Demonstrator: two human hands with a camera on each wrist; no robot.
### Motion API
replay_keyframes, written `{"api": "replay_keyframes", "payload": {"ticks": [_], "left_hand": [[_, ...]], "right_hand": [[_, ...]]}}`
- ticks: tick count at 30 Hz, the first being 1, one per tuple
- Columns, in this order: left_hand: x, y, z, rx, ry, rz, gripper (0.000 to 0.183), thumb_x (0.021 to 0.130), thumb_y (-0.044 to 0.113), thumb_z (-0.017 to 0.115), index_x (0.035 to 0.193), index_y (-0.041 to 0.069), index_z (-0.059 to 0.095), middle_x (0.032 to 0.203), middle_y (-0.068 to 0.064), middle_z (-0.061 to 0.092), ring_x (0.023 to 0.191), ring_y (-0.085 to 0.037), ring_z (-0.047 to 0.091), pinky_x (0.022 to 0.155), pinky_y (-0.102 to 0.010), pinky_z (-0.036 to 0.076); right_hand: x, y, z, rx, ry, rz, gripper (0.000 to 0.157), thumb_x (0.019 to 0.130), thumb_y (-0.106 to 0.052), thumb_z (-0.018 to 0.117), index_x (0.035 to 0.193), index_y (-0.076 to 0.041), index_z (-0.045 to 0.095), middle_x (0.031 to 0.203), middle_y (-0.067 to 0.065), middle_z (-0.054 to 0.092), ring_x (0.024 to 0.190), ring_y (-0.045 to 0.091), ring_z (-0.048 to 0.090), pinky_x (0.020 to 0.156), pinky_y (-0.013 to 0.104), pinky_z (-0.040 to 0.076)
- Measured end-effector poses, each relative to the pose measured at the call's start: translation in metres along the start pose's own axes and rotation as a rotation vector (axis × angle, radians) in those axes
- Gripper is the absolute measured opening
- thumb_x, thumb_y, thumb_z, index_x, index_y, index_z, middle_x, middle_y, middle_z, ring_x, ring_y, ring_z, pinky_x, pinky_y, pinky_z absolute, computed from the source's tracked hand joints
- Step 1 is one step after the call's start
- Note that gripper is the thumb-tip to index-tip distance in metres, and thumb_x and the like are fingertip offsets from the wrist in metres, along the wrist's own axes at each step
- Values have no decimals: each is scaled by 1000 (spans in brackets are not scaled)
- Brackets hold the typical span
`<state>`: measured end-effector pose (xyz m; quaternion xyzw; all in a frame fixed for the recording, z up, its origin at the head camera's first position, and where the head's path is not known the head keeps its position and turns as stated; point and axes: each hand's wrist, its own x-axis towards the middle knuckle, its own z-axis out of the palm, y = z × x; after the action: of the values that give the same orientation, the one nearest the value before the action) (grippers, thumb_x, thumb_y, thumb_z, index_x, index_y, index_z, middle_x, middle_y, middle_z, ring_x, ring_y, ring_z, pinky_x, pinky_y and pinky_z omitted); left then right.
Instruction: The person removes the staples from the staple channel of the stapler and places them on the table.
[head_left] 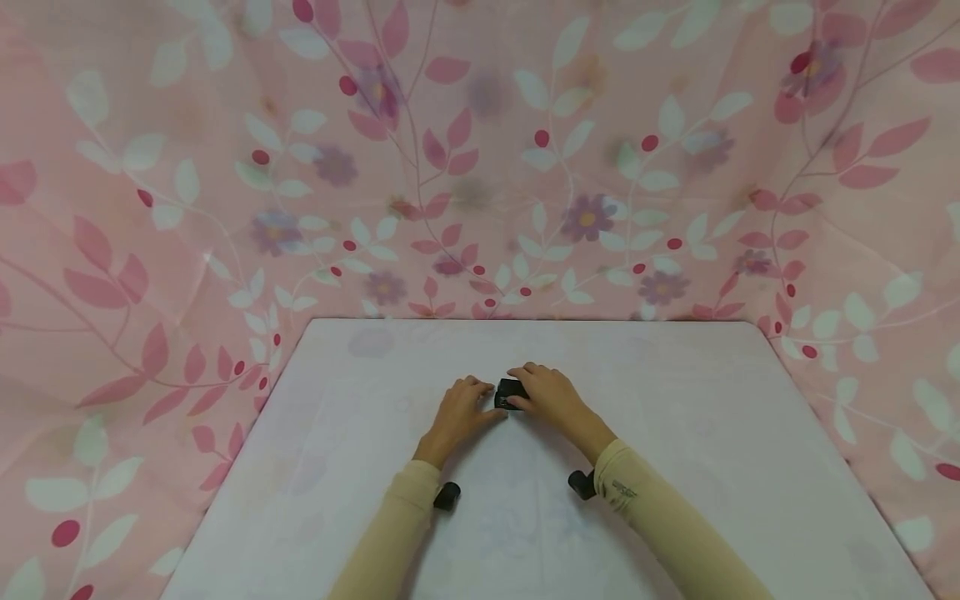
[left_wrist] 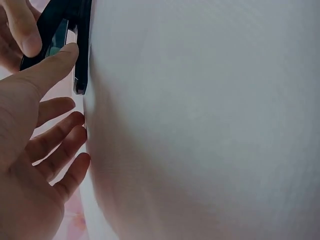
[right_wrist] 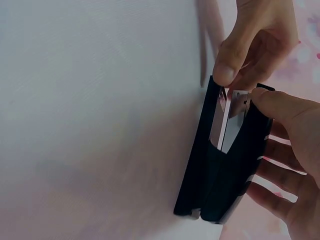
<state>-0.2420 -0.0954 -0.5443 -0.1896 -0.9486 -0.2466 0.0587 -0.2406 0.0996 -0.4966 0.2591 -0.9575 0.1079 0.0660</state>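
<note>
A black stapler [head_left: 512, 392] is at the middle of the white table, between both hands. In the right wrist view, the stapler [right_wrist: 235, 170] is spread apart like a wedge, showing the metal staple channel [right_wrist: 234, 120] inside. My right hand [head_left: 553, 396] grips its upper arm, thumb on one side and fingers behind. Coming from the other side, my left hand [head_left: 459, 414] is at the stapler's front end. Its thumb [left_wrist: 65, 57] reaches into the gap near the base tip, while the other fingers [left_wrist: 60, 137] are spread loosely below the stapler.
The white table [head_left: 675, 400] extends around the hands. Behind and beside it hangs a pink floral cloth [head_left: 480, 167]. A small black device is at each wrist, one by the left sleeve [head_left: 447, 497] and one by the right cuff [head_left: 581, 484].
</note>
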Motion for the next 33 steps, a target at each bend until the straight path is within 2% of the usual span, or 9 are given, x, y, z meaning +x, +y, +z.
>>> {"api": "replay_keyframes", "payload": {"ticks": [4, 12, 17, 23, 28, 33], "left_hand": [[4, 0, 3, -40, 3, 13, 45, 79, 33, 83, 111, 5, 73, 102, -10, 66, 89, -23, 58, 77, -38, 47], [10, 1, 5, -54, -16, 26, 36, 79, 32, 82, 105, 8, 76, 99, -7, 65, 87, -20, 56, 75, -34, 46], [13, 1, 8, -79, -34, 35, 34, 81, 30, 81, 106, 8, 76, 100, -7, 67, 90, -21, 57, 78, -35, 46], [16, 4, 11, -119, -56, 40, 27, 82, 23, 80, 102, 6, 76, 100, -7, 66, 93, -22, 57, 83, -36, 48], [17, 4, 10, -136, -52, 60, 22, 83, 20, 79, 100, 6, 76, 99, -8, 66, 92, -23, 58, 83, -38, 48], [16, 1, 8, -122, -49, 40, 23, 83, 21, 79, 101, 7, 77, 99, -8, 66, 93, -24, 59, 83, -39, 48]], "right_hand": [[7, -3, 2, 13, -25, -19, 47, 89, -36, 71, 127, -8, 63, 115, 12, 66, 96, 28, 67, 84, 46, 54], [14, -4, 7, 18, -48, -22, 42, 91, -37, 69, 121, -8, 65, 110, 10, 67, 93, 26, 66, 81, 45, 54], [16, -5, 6, 30, -73, -8, 37, 89, -35, 71, 114, -8, 66, 103, 8, 67, 88, 23, 64, 79, 42, 53], [18, -7, 4, 33, -111, -7, 35, 90, -33, 71, 112, -6, 67, 102, 8, 67, 88, 21, 63, 80, 42, 52], [20, -8, 4, 36, -104, 1, 32, 88, -31, 73, 108, -7, 68, 99, 7, 67, 86, 20, 63, 79, 41, 52], [23, -10, 5, 38, -98, -22, 32, 89, -32, 73, 109, -7, 68, 99, 6, 67, 85, 20, 63, 78, 41, 52]]}}
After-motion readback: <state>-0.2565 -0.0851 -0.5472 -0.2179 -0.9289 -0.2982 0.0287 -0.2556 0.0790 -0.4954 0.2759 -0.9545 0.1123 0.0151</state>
